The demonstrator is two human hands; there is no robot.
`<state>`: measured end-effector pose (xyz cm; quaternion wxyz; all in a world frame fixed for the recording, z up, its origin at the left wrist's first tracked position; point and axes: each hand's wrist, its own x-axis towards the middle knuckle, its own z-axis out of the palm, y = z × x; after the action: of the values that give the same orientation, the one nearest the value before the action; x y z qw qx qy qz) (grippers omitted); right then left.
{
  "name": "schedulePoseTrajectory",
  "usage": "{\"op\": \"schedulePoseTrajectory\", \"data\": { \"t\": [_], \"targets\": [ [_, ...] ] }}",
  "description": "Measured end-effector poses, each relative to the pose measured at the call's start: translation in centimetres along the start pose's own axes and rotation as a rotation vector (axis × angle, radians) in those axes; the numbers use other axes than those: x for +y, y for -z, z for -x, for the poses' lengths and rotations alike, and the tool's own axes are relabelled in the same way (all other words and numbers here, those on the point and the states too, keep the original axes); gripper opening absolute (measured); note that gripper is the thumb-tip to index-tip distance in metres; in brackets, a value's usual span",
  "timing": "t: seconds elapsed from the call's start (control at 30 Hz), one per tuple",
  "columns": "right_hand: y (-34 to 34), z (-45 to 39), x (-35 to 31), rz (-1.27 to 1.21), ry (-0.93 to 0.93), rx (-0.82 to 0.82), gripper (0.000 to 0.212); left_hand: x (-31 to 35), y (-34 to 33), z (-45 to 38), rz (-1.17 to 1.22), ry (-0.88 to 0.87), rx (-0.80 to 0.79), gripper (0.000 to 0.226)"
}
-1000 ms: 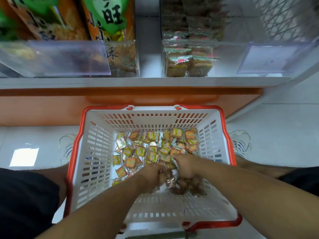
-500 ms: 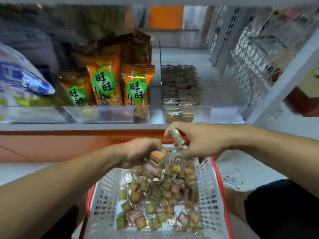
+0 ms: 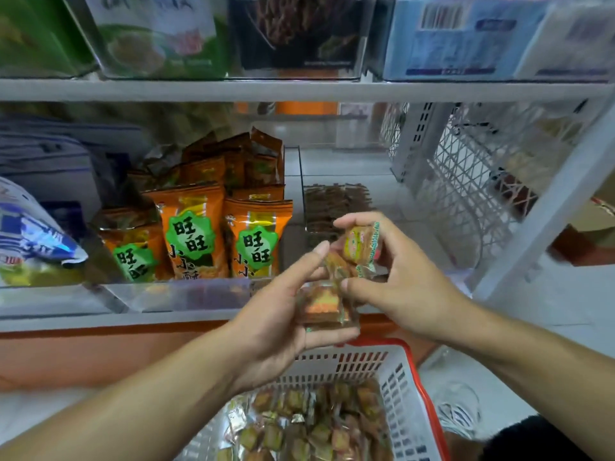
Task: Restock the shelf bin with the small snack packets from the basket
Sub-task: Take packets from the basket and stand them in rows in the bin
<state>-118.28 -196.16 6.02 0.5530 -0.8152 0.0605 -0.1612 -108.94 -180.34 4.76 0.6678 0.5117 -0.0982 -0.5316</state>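
Note:
My left hand (image 3: 283, 314) holds a stack of small snack packets (image 3: 324, 306) in front of the lower shelf. My right hand (image 3: 404, 281) pinches one more snack packet (image 3: 361, 242) just above that stack. Behind my hands stands the clear shelf bin (image 3: 336, 207) with rows of the same small packets; my hands hide its front. Below, the white basket with a red rim (image 3: 404, 387) holds many loose snack packets (image 3: 309, 424).
Orange snack bags (image 3: 196, 227) fill the bin to the left of the target bin. A white wire mesh panel (image 3: 466, 181) and the shelf upright (image 3: 545, 207) close off the right side. The upper shelf (image 3: 299, 89) carries larger packs overhead.
Both hands rose out of the basket with packets and now sit at shelf height in front of the bin. The view tilted upward from the basket to the shelves.

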Motion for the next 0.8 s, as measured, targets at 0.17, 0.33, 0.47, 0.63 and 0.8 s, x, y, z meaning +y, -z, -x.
{"op": "schedulePoseTrajectory", "data": {
  "t": [0.17,0.33,0.47,0.63,0.8],
  "targets": [
    [-0.5,0.1,0.2,-0.064,-0.061,-0.029,0.057,0.0,0.2,-0.9,-0.074,-0.029,0.026,0.054],
    [-0.5,-0.6,0.2,-0.335,-0.228,-0.026,0.04,0.2,0.9,-1.0,0.006,-0.006,0.017,0.063],
    [-0.7,-0.7,0.3,-0.447,-0.281,-0.059,0.043,0.1,1.1,-0.9,0.053,0.06,0.05,0.067],
    [-1.1,-0.8,0.2,-0.678,-0.39,-0.083,0.038,0.0,0.9,-0.6,-0.027,0.101,-0.018,0.043],
    [-1.3,-1.0,0.1,-0.763,-0.455,-0.012,0.034,0.2,0.9,-0.2,0.022,0.164,0.005,0.047]
  ]
}}
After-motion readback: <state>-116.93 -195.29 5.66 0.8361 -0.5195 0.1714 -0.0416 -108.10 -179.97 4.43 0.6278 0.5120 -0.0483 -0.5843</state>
